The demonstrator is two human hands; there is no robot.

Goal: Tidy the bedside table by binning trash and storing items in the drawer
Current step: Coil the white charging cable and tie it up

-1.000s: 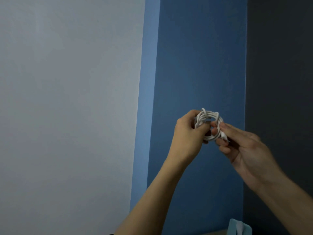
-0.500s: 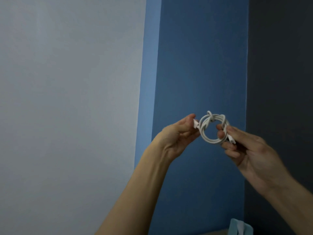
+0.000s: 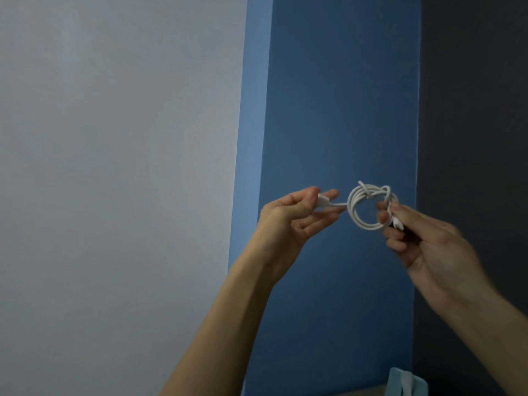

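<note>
**Fig.** Head view. A white plastic-sheathed cable (image 3: 353, 214), wound into a small ring coil, is held in mid-air before a blue wall panel (image 3: 343, 110). Nothing carries it, so no bench edge or corner locates it.

The left hand (image 3: 288, 221): grip pinches the flat white connector end (image 3: 324, 202) btwn thumb and forefinger, other fingers spread. A short straight run of cable leads from there to the coil's left side.

The right hand (image 3: 428, 247): grip pinches the coil's right side, where the second white connector (image 3: 397, 223) pokes out beside the fingers. A wrap crosses the coil's top.

**Risks (judged).**
- (a) Left pull too hard → turns drag out of the ring, or the wrap cinches into a knot.
- (b) Right pinch slackens → springy sheath lets the ring open; the wrap looks loose and prob. won't hold alone.
- (c) Slip at either grip → cable drops out of view.
- (d) Neither drawer nor bin is in view → stowing needs the gaze lowered first; a blind reach may miss.

**Counts.**
- cable ×1
- ring coil ×1, turns too close to count
- connectors ×2
- hands ×2, both engaged
- wall faces ×3: pale grey wall face (image 3: 114, 167), blue wall panel, dark wall face (image 3: 471, 138)
- pale blue object (image 3: 400, 384) w/ white strip, at bottom edge of view ×1, kind unclear
- thin tan strip (image 3: 363, 392) beside it ×1, poss. the bench top
</note>
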